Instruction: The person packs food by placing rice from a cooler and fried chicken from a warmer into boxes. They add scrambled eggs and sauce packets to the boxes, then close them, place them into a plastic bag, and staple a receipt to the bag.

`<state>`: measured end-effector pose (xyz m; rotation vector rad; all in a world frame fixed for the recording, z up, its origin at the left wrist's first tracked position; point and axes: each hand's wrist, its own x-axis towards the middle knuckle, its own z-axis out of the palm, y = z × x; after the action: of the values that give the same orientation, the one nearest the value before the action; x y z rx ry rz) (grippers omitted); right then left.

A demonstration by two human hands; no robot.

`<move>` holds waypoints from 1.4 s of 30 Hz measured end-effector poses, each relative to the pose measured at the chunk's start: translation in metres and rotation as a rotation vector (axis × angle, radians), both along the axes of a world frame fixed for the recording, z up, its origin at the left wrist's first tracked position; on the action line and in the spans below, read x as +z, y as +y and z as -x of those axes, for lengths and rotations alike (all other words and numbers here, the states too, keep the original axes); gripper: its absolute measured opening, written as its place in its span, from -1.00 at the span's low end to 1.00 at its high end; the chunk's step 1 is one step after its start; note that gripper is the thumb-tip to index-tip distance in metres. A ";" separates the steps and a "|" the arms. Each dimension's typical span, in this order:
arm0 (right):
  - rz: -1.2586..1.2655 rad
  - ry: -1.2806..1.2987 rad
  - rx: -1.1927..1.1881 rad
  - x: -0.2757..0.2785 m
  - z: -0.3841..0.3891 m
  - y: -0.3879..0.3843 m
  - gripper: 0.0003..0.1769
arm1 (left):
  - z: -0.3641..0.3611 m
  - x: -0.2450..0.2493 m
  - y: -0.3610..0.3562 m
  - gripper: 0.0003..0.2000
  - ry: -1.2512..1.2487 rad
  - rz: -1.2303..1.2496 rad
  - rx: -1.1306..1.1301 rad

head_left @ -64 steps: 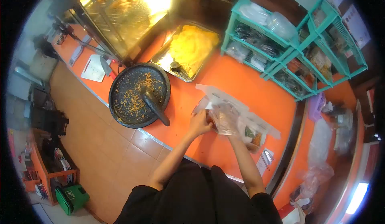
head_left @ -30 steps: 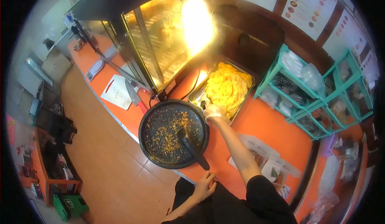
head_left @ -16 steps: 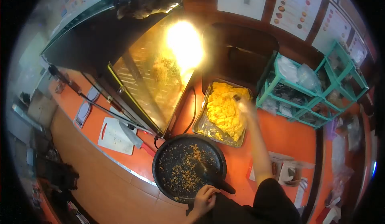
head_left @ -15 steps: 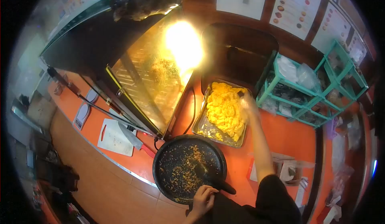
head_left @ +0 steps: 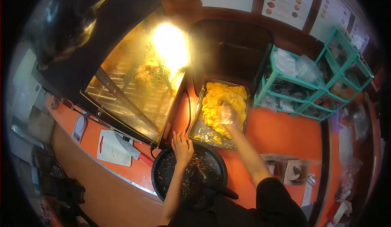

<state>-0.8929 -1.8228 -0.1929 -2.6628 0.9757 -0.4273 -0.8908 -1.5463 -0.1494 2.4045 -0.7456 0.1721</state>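
My left hand (head_left: 183,149) is over the upper rim of a black pan (head_left: 159,182), fingers stretched and a little spread, holding nothing. Brown crumbs (head_left: 198,162) are scattered inside the pan, and its dark handle (head_left: 225,191) points to the lower right. My right hand (head_left: 226,115), apparently in a clear plastic glove, is down at a mound of yellow food like scrambled egg (head_left: 216,99). Motion blurs its fingers, so whether they grip anything does not show. The food lies in a metal tray (head_left: 198,130), whose lower left part holds only small bits.
Left of the tray stands a lit glass warming cabinet (head_left: 126,76). A knife (head_left: 129,147) lies partly over a white cutting board (head_left: 112,147), near a scale (head_left: 79,128). Green stacked baskets (head_left: 293,84) hold bags at right. A small box (head_left: 287,170) sits on the orange counter.
My left hand has moved up from the pan's lower edge to its upper rim, fingers opening out. My right hand has shifted left and down, from the tray's right side onto the yellow food.
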 end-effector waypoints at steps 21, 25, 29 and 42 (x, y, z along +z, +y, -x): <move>-0.140 -0.074 0.002 -0.102 0.056 0.015 -0.58 | -0.033 -0.067 0.008 -0.62 0.345 0.030 -0.163; -0.524 -0.238 0.065 -0.010 0.092 0.047 -0.58 | -0.038 -0.067 0.009 -0.61 0.286 -0.012 -0.190; -0.542 -0.108 -0.051 0.068 0.064 0.002 -0.68 | -0.040 -0.074 0.011 -0.60 0.344 0.021 -0.209; 0.088 0.094 0.104 -0.038 -0.010 0.053 -0.75 | -0.040 -0.061 0.009 -0.57 0.415 0.074 -0.233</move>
<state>-0.8834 -1.7700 -0.2310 -2.8203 0.8584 -0.3327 -0.8508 -1.5371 -0.2105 2.1594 -0.7946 -0.3762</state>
